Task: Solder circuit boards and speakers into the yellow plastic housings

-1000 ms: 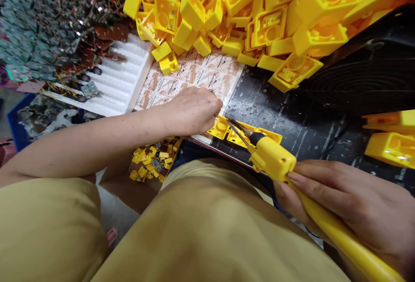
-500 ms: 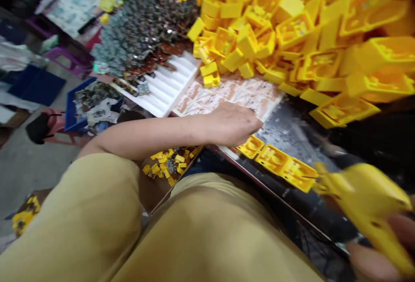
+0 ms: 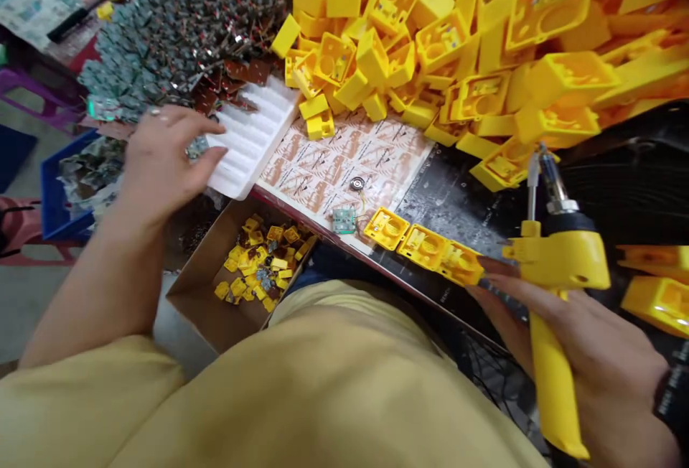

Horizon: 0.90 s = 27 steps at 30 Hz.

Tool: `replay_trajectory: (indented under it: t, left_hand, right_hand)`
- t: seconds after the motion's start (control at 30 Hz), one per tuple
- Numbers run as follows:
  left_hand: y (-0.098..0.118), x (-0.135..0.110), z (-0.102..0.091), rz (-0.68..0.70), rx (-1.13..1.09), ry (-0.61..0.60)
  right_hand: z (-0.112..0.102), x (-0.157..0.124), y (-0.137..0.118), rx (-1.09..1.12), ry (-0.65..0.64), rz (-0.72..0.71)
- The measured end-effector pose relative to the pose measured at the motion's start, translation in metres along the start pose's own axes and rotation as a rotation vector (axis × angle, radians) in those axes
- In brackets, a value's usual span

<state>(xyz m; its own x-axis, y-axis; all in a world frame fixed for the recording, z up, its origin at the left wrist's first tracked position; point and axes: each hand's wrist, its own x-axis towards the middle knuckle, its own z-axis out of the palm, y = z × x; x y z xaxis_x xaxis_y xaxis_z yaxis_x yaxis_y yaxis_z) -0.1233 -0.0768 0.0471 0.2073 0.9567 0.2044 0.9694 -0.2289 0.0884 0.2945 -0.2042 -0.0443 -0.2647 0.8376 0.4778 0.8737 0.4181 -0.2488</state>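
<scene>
My left hand [image 3: 164, 156] hovers with fingers apart at the edge of a white foam tray [image 3: 250, 138], beside a small grey circuit board [image 3: 197, 146]. I cannot tell whether it touches that board. My right hand [image 3: 597, 360] is closed around the handle of a yellow soldering iron [image 3: 560, 260], its metal tip pointing up and away. A small green circuit board [image 3: 343, 220] lies on a printed paper sheet [image 3: 344, 156], wired to a round metal disc [image 3: 356, 183]. Several yellow plastic housings [image 3: 423, 247] sit in a row near my right fingers.
A large heap of yellow housings [image 3: 430, 44] rises at the back, next to a pile of grey circuit boards [image 3: 161, 37]. Below the table edge stand a cardboard box [image 3: 215, 288] of yellow pieces and a blue crate [image 3: 62, 192]. A black mat [image 3: 452, 199] lies on the right.
My left hand has moved left from the paper sheet to the white tray, uncovering the green board and disc. The view has swung, and the soldering iron now stands more upright.
</scene>
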Motion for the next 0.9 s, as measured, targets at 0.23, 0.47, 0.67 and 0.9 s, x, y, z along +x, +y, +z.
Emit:
replay_trajectory:
  t: [0.23,0.47,0.67,0.9]
  left_hand:
    - [-0.050,-0.006,0.026,-0.099,0.103,-0.085]
    - [-0.049,0.014,0.028,-0.102,0.201,0.337]
    - [-0.003,0.054,0.017,0.072,-0.336,0.348]
    - [0.108,0.031,0.059,0.639,-0.564,-0.449]
  right_hand:
    - [0.019,0.034,-0.016,0.027,-0.050,-0.195]
    - [0.016,0.037,-0.024,0.007,0.035,-0.173]
    - [0.011,0.041,-0.030,0.003,0.093,-0.163]
    - [0.002,0.041,-0.034,0.039,0.114,-0.108]
